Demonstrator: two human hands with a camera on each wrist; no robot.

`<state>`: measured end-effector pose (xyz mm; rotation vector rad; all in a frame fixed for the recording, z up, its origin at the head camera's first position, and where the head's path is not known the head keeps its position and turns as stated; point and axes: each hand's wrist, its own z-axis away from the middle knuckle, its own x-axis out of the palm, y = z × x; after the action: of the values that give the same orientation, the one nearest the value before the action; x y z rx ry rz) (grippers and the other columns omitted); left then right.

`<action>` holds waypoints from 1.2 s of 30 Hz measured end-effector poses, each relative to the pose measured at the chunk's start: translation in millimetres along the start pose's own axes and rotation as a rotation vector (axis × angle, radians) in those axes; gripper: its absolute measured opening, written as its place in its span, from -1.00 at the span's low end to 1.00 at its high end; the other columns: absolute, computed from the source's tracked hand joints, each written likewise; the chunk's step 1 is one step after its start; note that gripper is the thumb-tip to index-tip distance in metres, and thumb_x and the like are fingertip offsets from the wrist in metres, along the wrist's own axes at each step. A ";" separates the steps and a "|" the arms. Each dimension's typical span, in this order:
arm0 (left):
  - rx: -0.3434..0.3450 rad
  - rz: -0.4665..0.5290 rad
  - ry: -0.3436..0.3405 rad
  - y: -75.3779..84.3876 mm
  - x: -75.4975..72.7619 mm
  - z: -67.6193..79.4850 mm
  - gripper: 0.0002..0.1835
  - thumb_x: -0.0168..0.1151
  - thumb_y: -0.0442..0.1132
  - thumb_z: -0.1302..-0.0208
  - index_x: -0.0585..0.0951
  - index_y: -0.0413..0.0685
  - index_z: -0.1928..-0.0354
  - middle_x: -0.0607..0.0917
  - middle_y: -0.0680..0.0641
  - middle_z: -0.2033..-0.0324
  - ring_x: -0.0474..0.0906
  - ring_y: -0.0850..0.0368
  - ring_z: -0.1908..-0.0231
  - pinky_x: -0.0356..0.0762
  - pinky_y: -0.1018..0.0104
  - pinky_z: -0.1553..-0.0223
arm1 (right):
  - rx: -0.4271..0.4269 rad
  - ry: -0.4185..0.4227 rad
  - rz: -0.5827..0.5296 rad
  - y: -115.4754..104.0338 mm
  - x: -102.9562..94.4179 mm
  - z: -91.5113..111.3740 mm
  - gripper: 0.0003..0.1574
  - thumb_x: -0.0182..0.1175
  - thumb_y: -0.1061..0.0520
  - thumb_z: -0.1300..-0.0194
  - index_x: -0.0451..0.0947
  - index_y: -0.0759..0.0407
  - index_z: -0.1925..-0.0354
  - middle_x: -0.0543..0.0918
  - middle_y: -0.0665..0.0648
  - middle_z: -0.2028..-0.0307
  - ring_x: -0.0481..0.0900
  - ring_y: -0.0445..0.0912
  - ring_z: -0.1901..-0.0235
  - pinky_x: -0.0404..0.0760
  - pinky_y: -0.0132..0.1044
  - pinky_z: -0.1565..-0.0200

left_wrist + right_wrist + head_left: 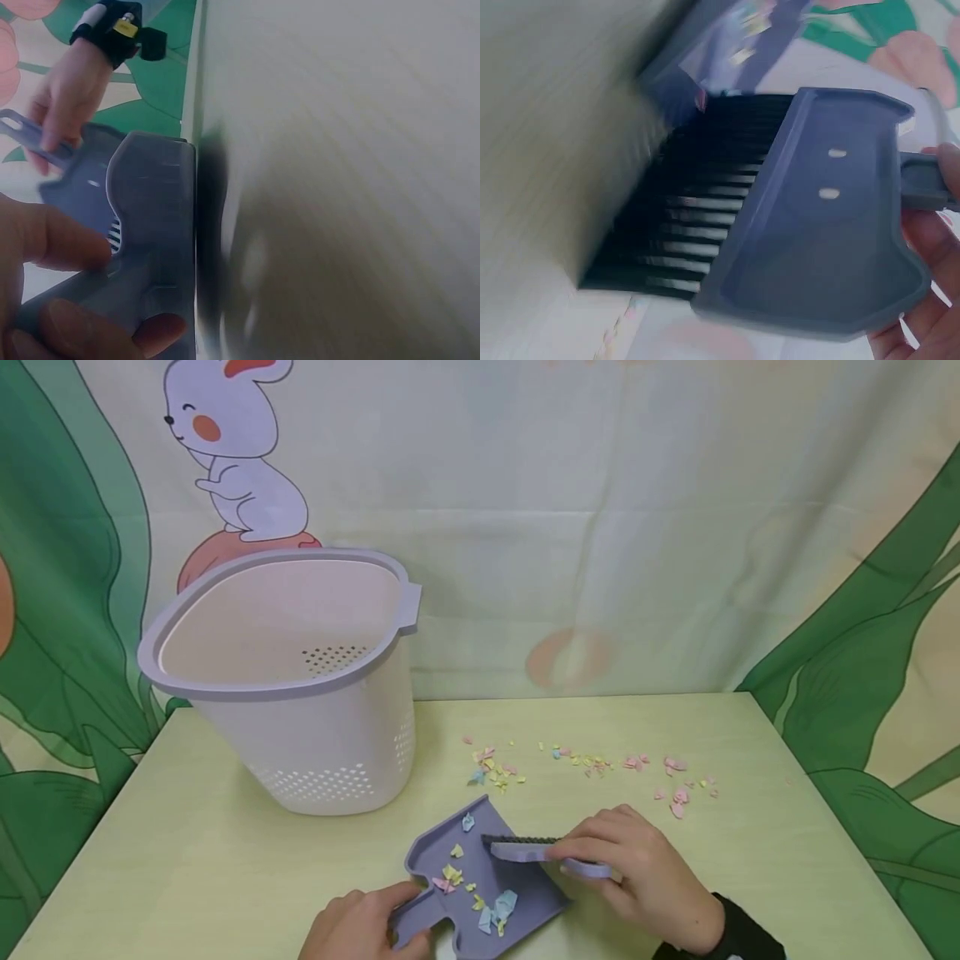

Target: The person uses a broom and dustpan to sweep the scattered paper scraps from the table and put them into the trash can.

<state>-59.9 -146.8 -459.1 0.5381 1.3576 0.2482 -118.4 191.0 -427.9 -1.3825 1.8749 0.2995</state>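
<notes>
The dustpan (534, 902) sits at the near middle of the surface (787, 877), right of and nearer than the perforated basket (315, 735), its mouth facing right and far. The fingers of the left hand (360, 927) pinch its handle with the thumb, apparently to steady it; whether its whole underside rests on the surface cannot be confirmed. The fingers of the right hand (637, 877) pinch the handle of the brush (519, 852), whose bristles lie across the pan's mouth, an angle seemingly suited to drawing loose pieces inward. Bristle contact cannot be determined. Blue, yellow and pink scraps (505, 905) lie in the pan; loose scraps (636, 762) lie strewn across the far middle and right, the side toward which the mouth is turned, probably for easy loading.
</notes>
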 end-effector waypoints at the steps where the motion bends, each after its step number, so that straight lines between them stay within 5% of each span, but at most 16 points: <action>1: -0.001 0.005 -0.006 -0.2 0.0 -0.3 -0.67 0.36 0.12 -0.07 0.70 0.28 0.10 0.26 0.26 0.76 0.22 0.32 0.70 0.07 0.35 0.64 | 0.005 0.021 -0.040 -0.9 -1.3 -1.2 -0.81 0.30 0.03 -0.46 0.73 -0.10 -0.01 0.75 -0.17 0.16 0.64 -0.26 0.20 0.45 -0.42 0.00; 5: -0.016 0.022 -0.039 -1.1 0.1 -2.2 -0.61 0.36 0.11 -0.10 0.70 0.22 0.02 0.29 0.23 0.74 0.22 0.29 0.69 0.07 0.33 0.63 | 0.105 0.101 -0.206 -1.5 -9.0 -3.3 -0.62 0.43 0.32 -0.25 0.72 0.01 -0.01 0.79 -0.03 0.13 0.70 -0.23 0.16 0.56 -0.47 0.07; 10: 0.007 0.056 -0.046 -3.9 3.0 -5.2 -0.58 0.36 0.09 -0.13 0.69 0.17 -0.03 0.34 0.23 0.73 0.22 0.31 0.67 0.09 0.35 0.60 | 0.379 0.179 -0.267 4.2 -20.3 -0.6 -0.60 0.35 0.48 -0.23 0.73 0.05 0.09 0.81 0.12 0.11 0.74 -0.27 0.11 0.63 -0.47 0.12; 17: 0.044 0.121 -0.042 -7.6 5.4 -8.8 -0.66 0.35 0.03 -0.16 0.66 0.18 0.01 0.32 0.27 0.72 0.21 0.36 0.68 0.09 0.39 0.59 | 0.699 0.295 -0.206 16.4 -34.4 -0.2 -0.78 0.29 0.30 -0.41 0.75 0.15 0.02 0.79 -0.13 0.09 0.69 -0.30 0.27 0.65 -0.41 0.31; 24: 0.093 0.122 0.010 -6.5 -3.1 -5.4 -0.72 0.37 0.02 -0.16 0.65 0.27 0.07 0.30 0.32 0.73 0.20 0.42 0.70 0.11 0.42 0.61 | 0.893 0.319 -0.246 24.6 -48.3 5.7 -0.75 0.23 0.15 -0.51 0.72 0.20 -0.04 0.76 -0.21 0.22 0.62 -0.23 0.43 0.64 -0.35 0.38; 36: 0.226 0.167 0.171 10.7 -42.9 -0.1 -0.77 0.45 -0.11 -0.09 0.68 0.38 0.19 0.24 0.40 0.73 0.14 0.53 0.69 0.14 0.51 0.59 | 1.263 0.300 -0.435 38.3 -52.3 59.3 -0.51 0.20 -0.07 -0.54 0.65 0.25 -0.20 0.72 -0.42 0.15 0.62 -0.36 0.25 0.63 -0.39 0.23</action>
<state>-67.5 -157.7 -416.9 0.8372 1.5179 0.2835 -120.5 277.9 -440.9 -0.8556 1.3890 -1.1688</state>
